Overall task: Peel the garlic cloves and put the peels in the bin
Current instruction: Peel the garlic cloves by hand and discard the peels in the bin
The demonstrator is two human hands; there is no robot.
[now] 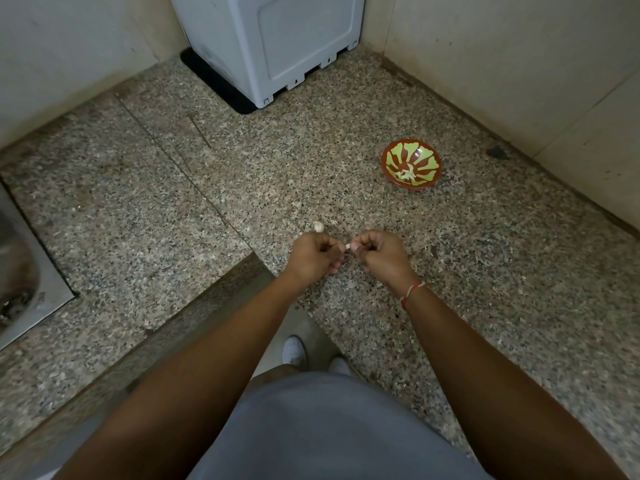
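A small pale garlic clove (pixel 347 247) is pinched between my left hand (pixel 313 256) and my right hand (pixel 379 254), both with fingers curled, just above the speckled stone counter. Another garlic piece (pixel 318 226) lies on the counter just beyond my left hand. A red bowl with green pattern (pixel 411 163) stands further back to the right and holds a few pale garlic pieces (pixel 406 174). No bin is in view.
A grey-white appliance (pixel 273 46) on a black mat stands at the back of the counter. A steel sink (pixel 20 271) is set into the counter at the left. Tiled walls close the corner at the back and right. The counter's front edge (pixel 194 306) runs diagonally below my hands.
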